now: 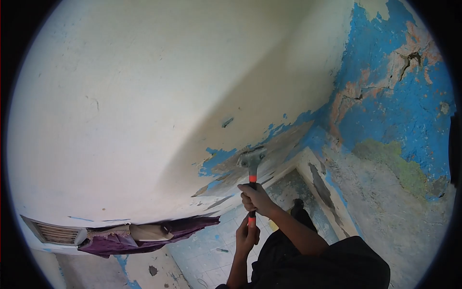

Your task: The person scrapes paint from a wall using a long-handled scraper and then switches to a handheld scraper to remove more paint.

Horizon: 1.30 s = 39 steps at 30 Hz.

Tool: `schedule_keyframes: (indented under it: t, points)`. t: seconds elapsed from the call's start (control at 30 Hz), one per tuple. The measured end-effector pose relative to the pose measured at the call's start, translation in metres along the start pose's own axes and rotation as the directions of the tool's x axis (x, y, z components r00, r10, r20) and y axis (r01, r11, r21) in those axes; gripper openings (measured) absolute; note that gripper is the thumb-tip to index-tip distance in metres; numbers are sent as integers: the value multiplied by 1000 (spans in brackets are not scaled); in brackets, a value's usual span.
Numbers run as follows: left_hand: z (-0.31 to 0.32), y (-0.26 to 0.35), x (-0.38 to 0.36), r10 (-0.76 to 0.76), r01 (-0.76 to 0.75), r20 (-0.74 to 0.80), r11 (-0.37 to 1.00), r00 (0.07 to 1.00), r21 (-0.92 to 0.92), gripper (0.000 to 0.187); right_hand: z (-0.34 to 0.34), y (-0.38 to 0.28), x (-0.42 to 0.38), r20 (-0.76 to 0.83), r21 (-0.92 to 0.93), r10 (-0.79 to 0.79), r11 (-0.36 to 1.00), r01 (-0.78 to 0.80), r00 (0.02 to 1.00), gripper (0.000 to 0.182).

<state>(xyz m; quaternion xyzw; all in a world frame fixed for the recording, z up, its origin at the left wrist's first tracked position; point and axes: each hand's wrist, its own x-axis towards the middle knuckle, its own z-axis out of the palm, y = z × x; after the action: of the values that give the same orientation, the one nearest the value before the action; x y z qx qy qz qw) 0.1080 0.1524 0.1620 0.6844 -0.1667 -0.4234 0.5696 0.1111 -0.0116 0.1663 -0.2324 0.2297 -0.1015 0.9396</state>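
Observation:
A scraper (253,161) with a wide grey head and a black and red handle has its head against the lower part of the pale wall (144,96), where blue patches and bare grey plaster show. My left hand (247,236) is wrapped round the lower end of the handle. Higher up, just below the head, my right hand (257,198) grips the same handle. Blue paint (221,161) with ragged edges lies beside the scraper head on the wall.
A cracked blue wall (385,106) with bare plaster below stands at the right. At the lower left are a vent grille (55,232) and purple cloth (115,242). Tiled floor (202,257) and a dark shoe (298,204) show below.

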Motion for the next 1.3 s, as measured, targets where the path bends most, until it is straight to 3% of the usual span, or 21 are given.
schedule_keyframes:
  t: [0.2,0.33,0.5,0.57,0.67,0.7,0.8,0.83,0.87,1.03,1.13,1.2,1.3]
  points:
    - [-22,4,-14,-28,28,-37,1000,999,-3,50,18,13,0,51,40,81,996,-83,995,38]
    - [-22,22,-11,-14,18,-42,995,999,97,47,17,1,-2,108,114,57,991,-70,992,40]
    - [-33,14,-21,44,-34,-73,991,996,127,49,31,5,-4,81,110,116,986,-124,990,42]
    - [-41,23,-27,3,9,-103,992,995,123,49,39,15,-2,102,120,144,980,-156,984,42]
    - [-32,41,-16,64,-50,-46,963,997,263,48,28,-2,-2,141,208,90,971,-118,986,42]
    - [-25,72,-19,19,-9,-38,969,999,248,44,26,-6,-2,146,205,91,971,-120,985,41]
    - [-24,43,-23,62,-27,-109,956,992,294,43,28,-6,-5,129,178,105,976,-127,986,42]
    - [-25,39,-26,109,-75,-127,966,986,249,43,34,0,-5,107,169,121,976,-138,987,42]
    - [-32,42,-35,-9,37,-140,979,990,198,43,39,7,-6,112,159,138,975,-154,984,42]
    - [-23,59,-23,-12,28,-74,975,997,222,44,28,-13,-8,184,190,93,973,-128,979,42]
    - [-16,55,-29,76,-37,-120,952,990,304,43,28,-10,-9,151,190,80,976,-108,985,39]
    - [-30,50,-39,3,28,-142,976,990,216,42,40,4,-8,115,204,136,966,-157,984,39]
    - [-35,63,-38,5,28,-125,964,992,263,42,43,4,-8,181,224,113,963,-153,977,40]
